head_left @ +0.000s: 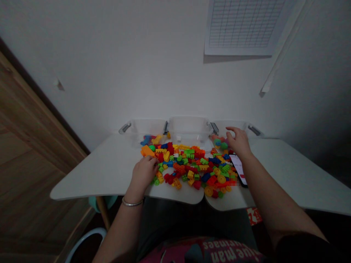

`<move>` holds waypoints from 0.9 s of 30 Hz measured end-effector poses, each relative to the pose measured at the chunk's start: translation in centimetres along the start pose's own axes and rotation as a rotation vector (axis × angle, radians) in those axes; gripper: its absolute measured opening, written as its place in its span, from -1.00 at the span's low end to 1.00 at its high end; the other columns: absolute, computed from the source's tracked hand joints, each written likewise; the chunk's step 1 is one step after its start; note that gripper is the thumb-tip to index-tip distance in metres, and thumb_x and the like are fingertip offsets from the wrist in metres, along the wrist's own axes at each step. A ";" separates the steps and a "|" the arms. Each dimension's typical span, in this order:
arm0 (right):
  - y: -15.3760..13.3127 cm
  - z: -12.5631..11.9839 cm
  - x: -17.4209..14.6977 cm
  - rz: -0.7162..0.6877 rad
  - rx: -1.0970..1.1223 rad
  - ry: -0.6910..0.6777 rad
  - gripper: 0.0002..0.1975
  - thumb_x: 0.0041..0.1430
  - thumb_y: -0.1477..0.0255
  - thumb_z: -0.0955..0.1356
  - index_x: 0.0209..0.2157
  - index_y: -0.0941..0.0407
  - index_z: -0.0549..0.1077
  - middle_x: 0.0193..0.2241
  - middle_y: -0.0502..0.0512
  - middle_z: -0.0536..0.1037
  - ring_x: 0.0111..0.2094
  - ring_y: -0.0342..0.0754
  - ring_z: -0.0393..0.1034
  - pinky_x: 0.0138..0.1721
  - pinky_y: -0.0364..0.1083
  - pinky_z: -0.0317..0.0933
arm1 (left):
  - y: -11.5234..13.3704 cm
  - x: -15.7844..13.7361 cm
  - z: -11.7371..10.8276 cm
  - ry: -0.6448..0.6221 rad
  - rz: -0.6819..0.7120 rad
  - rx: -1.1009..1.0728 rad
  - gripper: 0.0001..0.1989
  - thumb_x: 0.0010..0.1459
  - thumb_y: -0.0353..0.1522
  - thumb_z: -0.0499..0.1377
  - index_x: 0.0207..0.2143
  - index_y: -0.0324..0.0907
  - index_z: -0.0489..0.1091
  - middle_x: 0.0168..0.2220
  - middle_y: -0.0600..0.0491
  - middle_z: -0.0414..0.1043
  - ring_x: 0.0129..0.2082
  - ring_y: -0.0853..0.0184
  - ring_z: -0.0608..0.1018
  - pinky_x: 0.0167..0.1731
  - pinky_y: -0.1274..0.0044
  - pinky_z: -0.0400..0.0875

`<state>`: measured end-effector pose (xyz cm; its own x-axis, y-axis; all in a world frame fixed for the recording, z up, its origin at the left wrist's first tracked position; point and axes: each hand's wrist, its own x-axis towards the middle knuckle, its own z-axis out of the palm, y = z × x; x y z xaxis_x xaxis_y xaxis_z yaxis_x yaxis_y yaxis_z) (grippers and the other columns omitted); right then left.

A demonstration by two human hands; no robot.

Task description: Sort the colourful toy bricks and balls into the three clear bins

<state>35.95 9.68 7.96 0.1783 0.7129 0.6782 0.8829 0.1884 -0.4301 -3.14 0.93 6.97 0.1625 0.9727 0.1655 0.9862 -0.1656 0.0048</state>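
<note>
A heap of toy building blocks (189,170) in red, yellow, green, blue and orange spreads over the middle of the white table. At its left edge my left hand (145,171) has its fingers curled in among the blocks; what they hold, if anything, is hidden. An orange block (147,151) lies just beyond those fingers. My right hand (239,142) is raised at the front of the right clear bin (233,126), thumb and forefinger apart, with nothing seen between them. Round green and purple pieces (221,143) show in that bin, left of the hand.
A middle clear bin (189,126) and a left clear bin (148,126) stand against the wall; the left one holds blue and yellow pieces (152,140). A phone (239,170) lies beneath my right forearm. The white table (90,175) has a notch in its front edge.
</note>
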 end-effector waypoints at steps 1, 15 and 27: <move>-0.8 -0.3 -0.4 -0.009 0.051 0.028 -0.63 0.12 0.32 0.21 -0.12 0.14 0.50 -0.12 0.25 0.55 -0.05 0.14 0.36 0.06 0.16 0.14 | 0.0 -0.1 -0.1 -0.013 0.000 0.017 -0.82 0.20 -0.35 0.08 -0.22 -0.12 0.46 -0.18 -0.03 0.45 -0.15 0.22 0.49 -0.26 0.49 0.36; -8.8 1.1 -8.0 -0.151 0.366 -0.244 -0.73 0.16 0.37 0.24 -0.15 0.05 0.48 -0.13 0.15 0.56 -0.04 0.09 0.38 0.05 0.10 0.20 | 1.5 1.3 1.0 0.131 -0.045 0.068 -0.73 0.22 -0.32 0.03 -0.11 -0.15 0.46 -0.16 -0.11 0.38 -0.20 0.16 0.48 -0.32 0.43 0.40; -10.6 2.0 -9.7 -0.154 0.452 -0.351 -0.75 0.16 0.40 0.26 -0.15 0.06 0.48 -0.12 0.16 0.55 -0.01 0.10 0.37 0.10 0.17 0.18 | 2.3 1.6 0.3 0.241 -0.077 0.039 -0.77 0.21 -0.30 0.05 -0.20 -0.20 0.44 -0.18 -0.10 0.40 -0.23 0.15 0.50 -0.33 0.41 0.41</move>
<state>24.01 2.06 4.75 -0.1599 0.8207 0.5485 0.6006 0.5219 -0.6058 -0.65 2.11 6.94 0.0787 0.9145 0.3968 0.9966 -0.0813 -0.0103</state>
